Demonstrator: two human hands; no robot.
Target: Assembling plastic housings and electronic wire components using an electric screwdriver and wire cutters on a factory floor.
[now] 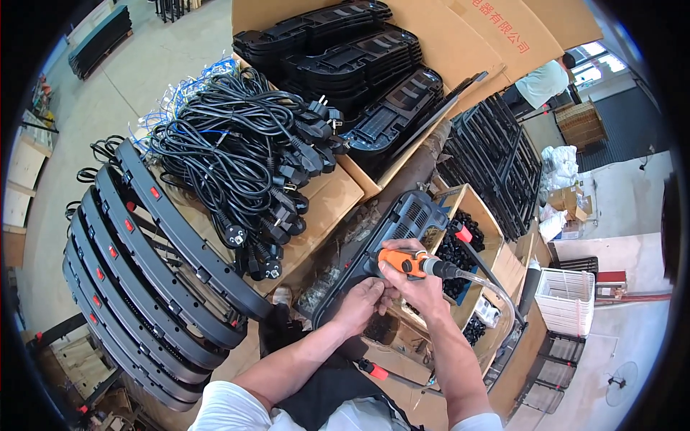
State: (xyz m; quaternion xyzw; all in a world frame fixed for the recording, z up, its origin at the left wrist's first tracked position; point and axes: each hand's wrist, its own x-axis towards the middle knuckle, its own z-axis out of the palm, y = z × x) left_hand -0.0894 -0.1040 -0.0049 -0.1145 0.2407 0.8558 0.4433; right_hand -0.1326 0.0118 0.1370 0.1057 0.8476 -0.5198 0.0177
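Observation:
My right hand [417, 289] is wrapped round an orange and black power screwdriver [402, 263], which a clear hose runs into from the right. The tool's front end points left, at a long black plastic housing [411, 219] with a vented, rounded end. Close below the tool, my left hand [364, 303] has its fingers pinched together near the housing's edge; what they hold, if anything, is hidden. The housing slants from lower left to upper right in front of me.
Curved black housings with red switches [154, 192] stand in a row at left. Black power cords [223, 136] lie piled on cardboard. A large carton [460, 29] holds stacked black shells [392, 108]. At right, a wooden bin [489, 233] contains small black parts. A person [543, 85] is farther back.

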